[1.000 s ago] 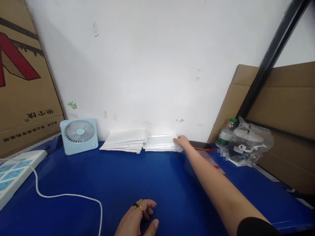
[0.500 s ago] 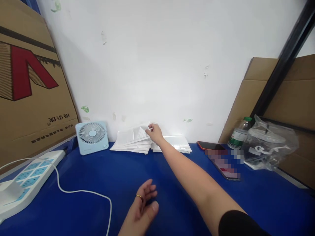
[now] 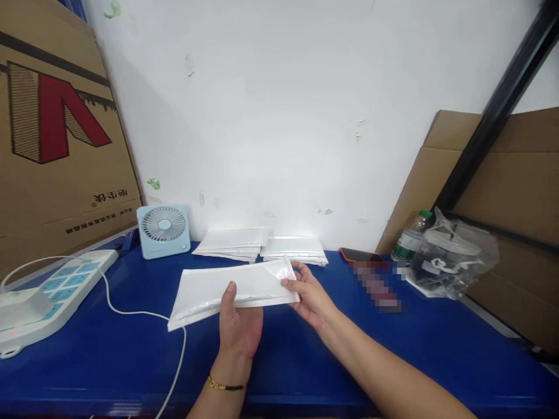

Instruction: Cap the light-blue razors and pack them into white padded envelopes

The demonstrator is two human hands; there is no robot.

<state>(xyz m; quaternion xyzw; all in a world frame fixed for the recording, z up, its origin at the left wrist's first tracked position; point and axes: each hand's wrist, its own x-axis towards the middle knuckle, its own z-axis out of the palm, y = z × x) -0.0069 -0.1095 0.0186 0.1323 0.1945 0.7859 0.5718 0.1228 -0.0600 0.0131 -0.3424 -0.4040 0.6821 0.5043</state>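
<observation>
A long white padded envelope (image 3: pixel 236 285) is held up above the blue table, tilted a little. My left hand (image 3: pixel 240 326) grips its lower edge from below, thumb on top and the other fingers hidden underneath. At the right end, my right hand (image 3: pixel 308 294) pinches the envelope between thumb and fingers. Behind it, against the wall, lie two stacks of similar white envelopes: a left stack (image 3: pixel 231 241) and a right stack (image 3: pixel 294 249), side by side.
A light blue fan (image 3: pixel 164 231) stands left of the stacks. Nearer left lies a white power strip (image 3: pixel 61 291) with a white cable (image 3: pixel 131 312) across the blue table (image 3: pixel 109 361). At right are a phone (image 3: pixel 361 257), a bottle (image 3: pixel 408 238) and a plastic-wrapped container (image 3: pixel 449 262).
My right hand has lifted an envelope off the left stack and drawn it toward me. My left hand, previously empty, has taken hold of it too. The view has shifted slightly.
</observation>
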